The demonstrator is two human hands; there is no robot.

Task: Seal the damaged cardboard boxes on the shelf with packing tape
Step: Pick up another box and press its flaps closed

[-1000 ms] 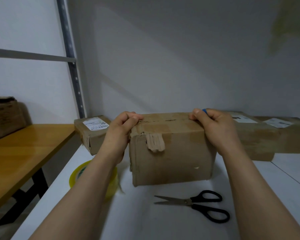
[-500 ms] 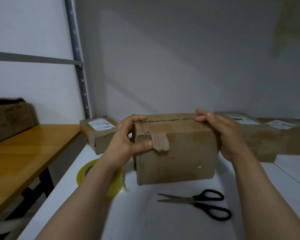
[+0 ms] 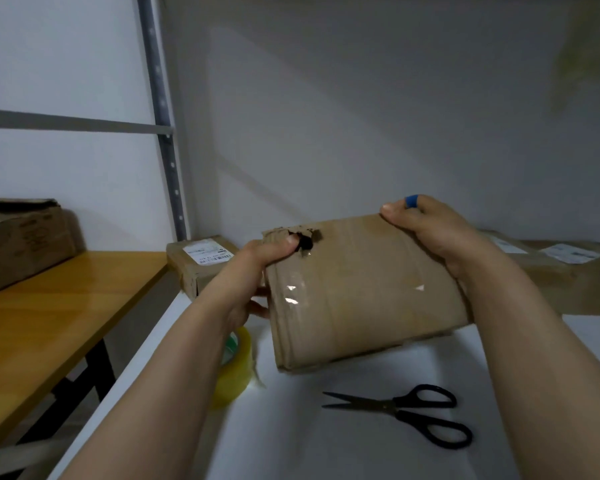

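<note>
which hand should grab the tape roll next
Probably left. The tape roll lies just below the left hand; the right hand grips the box on its far side, nearer the scissors.

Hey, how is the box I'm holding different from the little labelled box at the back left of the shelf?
The held box is tilted, gripped by the left hand and right hand; the small labelled box lies flat, untouched. The held box has a torn hole near its top corner; the small one shows a white label instead. Both are brown cardboard.
</note>
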